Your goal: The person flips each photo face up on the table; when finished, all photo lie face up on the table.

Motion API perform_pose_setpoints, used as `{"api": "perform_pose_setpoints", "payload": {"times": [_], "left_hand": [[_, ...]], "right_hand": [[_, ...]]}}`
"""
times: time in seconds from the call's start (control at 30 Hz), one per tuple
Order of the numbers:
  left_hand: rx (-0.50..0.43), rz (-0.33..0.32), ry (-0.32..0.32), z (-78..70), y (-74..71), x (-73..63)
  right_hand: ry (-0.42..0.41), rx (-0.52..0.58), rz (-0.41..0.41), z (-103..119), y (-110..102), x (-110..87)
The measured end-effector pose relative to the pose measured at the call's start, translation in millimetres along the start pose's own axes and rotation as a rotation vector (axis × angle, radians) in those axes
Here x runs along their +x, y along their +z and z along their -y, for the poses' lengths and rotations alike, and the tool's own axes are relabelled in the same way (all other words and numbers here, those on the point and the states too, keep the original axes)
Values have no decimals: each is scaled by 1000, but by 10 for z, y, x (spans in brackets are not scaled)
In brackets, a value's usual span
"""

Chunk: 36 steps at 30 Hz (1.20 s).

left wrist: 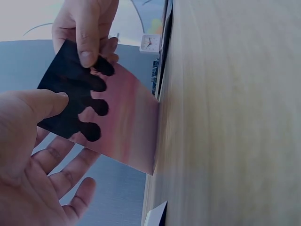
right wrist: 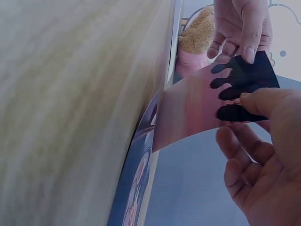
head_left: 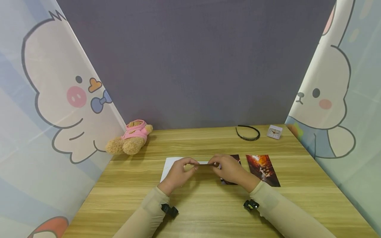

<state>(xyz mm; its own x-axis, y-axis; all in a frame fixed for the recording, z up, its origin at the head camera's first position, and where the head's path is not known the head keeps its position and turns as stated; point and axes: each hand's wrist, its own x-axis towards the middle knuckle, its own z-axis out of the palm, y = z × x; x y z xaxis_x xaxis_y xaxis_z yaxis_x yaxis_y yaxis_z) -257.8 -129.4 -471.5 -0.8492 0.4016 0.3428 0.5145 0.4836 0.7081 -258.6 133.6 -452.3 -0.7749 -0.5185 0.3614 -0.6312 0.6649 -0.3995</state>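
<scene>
My left hand (head_left: pixel 177 172) and right hand (head_left: pixel 228 168) pinch a glossy picture card (left wrist: pixel 129 113) between thumbs and fingers, one at either side. The card shows a pink striped sky and a black scalloped band along the held edge. It stands tilted up, its pink end close to the tabletop; whether it touches cannot be told. In the head view only its thin edge shows. A white sheet (head_left: pixel 169 166) lies by my left hand. Partly hidden under my right hand is a dark picture (head_left: pixel 230 182), and right of it lies a fiery orange picture (head_left: pixel 263 168).
On the wood-grain table (head_left: pixel 205 211), a plush bear (head_left: pixel 134 137) in pink lies at the back left. A black toothed headband (head_left: pixel 250 138) and a small white clock (head_left: pixel 274 132) are at the back right. A grey panel (head_left: pixel 196 66) stands behind.
</scene>
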Motion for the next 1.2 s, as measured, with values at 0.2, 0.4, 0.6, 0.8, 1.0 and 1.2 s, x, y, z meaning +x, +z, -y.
{"api": "perform_pose_setpoints", "payload": {"times": [0.2, 0.4, 0.6, 0.8, 1.0, 1.2], "left_hand": [[-1, -5, -18, 1, -13, -5], [-11, -19, -13, 1, -15, -1], [1, -54, 4, -17, -13, 5], [-7, -59, -5, -32, -18, -9], [-1, -50, 0, -18, -17, -10], [-18, -41, 16, -13, -16, -10]], "right_hand": [[-45, 5, -81, -11, 0, 7], [-81, 41, -158, -9, -11, 9], [-78, 79, -215, 0, -50, 23], [-84, 123, -272, -9, -95, 39], [-40, 169, -275, -10, -135, 46], [23, 237, -257, -17, -155, 41]]}}
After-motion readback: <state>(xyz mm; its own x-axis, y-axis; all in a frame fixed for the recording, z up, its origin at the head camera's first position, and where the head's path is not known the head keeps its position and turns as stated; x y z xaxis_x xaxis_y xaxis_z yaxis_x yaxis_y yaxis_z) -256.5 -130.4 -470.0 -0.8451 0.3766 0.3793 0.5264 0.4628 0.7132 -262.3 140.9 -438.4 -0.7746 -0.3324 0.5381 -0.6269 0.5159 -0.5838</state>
